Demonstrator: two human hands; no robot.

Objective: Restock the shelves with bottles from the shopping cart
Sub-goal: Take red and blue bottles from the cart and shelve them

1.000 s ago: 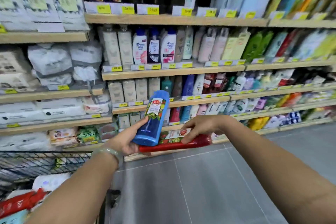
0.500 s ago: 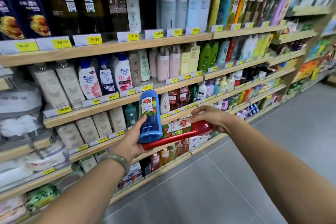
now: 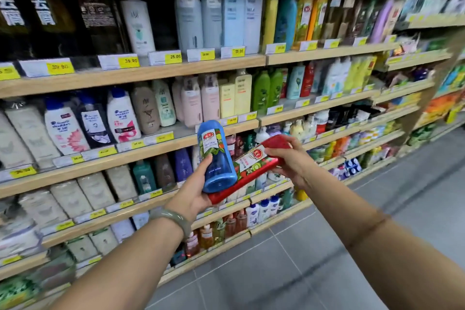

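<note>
— While both bottles are up in front of the shelving, where exactly is each one?
— The blue bottle stands nearly upright, cap end down, in the left hand, whose fingers are wrapped round its lower half. The red bottle lies slanted beneath and behind it, touching the blue one, its lower end resting on the left palm.
— And the other hand?
— The right hand closes its fingers over the upper end of the red bottle, thumb underneath.
— Anything on the wrists?
— A pale green bangle sits on the left wrist.
— What lies behind?
— Wooden shelves packed with shampoo and body-wash bottles, yellow price tags along their edges. White Head & Shoulders bottles stand on the middle shelf to the left. Below is grey tiled floor.
</note>
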